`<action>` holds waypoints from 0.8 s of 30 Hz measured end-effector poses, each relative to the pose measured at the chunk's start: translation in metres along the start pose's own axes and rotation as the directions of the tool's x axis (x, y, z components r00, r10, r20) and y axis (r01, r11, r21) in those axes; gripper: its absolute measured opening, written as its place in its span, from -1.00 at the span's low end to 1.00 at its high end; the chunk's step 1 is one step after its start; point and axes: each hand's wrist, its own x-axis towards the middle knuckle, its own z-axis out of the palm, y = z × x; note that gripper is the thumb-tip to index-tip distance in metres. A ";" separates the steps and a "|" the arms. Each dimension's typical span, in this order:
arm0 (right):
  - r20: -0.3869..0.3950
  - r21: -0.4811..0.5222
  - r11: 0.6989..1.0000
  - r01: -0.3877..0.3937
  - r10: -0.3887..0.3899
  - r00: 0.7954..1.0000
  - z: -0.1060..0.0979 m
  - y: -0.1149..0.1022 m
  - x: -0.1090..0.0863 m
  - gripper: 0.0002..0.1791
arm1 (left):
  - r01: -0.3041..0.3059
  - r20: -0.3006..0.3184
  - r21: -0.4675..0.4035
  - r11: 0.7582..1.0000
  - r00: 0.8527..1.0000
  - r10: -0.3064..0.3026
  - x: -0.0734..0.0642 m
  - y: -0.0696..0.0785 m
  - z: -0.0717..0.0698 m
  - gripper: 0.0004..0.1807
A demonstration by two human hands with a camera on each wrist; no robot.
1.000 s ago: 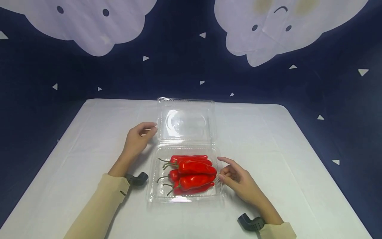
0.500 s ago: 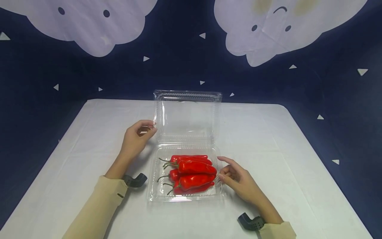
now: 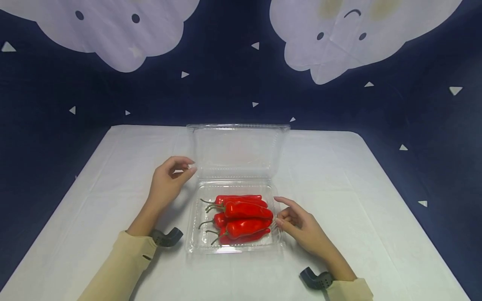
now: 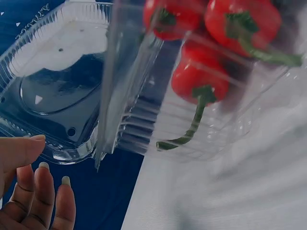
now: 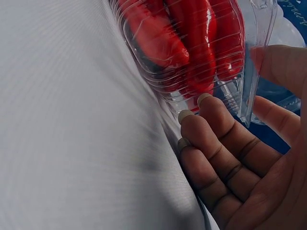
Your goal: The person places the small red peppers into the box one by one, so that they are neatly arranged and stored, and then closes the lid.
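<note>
A clear plastic clamshell box stands opened on the table; its base (image 3: 233, 249) holds several red chili peppers (image 3: 244, 228) with green stems, lying side by side. Its raised lid (image 3: 237, 146) leans up behind the base. My left hand (image 3: 167, 177) pinches the left edge of this lid, the thumb (image 4: 21, 149) over the rim and the index finger hidden in the left wrist view. At the base's right side, my right hand (image 3: 305, 230) holds the rim, its curled fingers (image 5: 211, 120) against the ribbed wall.
A white-covered table (image 3: 361, 234) lies beneath everything. Behind it hangs a dark blue cloth (image 3: 222, 92) with white clouds and triangles. Each wrist wears a dark camera mount, such as the left one (image 3: 167, 237).
The lid has swung up and toward me, its far edge now looking wider. My left hand has shifted slightly left and down with it. My right hand and the peppers stay put.
</note>
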 end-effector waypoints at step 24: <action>-0.008 0.018 1.000 -0.025 0.026 1.000 0.000 -0.001 -0.002 -0.51 | 0.091 0.128 0.014 0.996 0.988 -0.092 -0.044 -0.005 -0.007 -0.89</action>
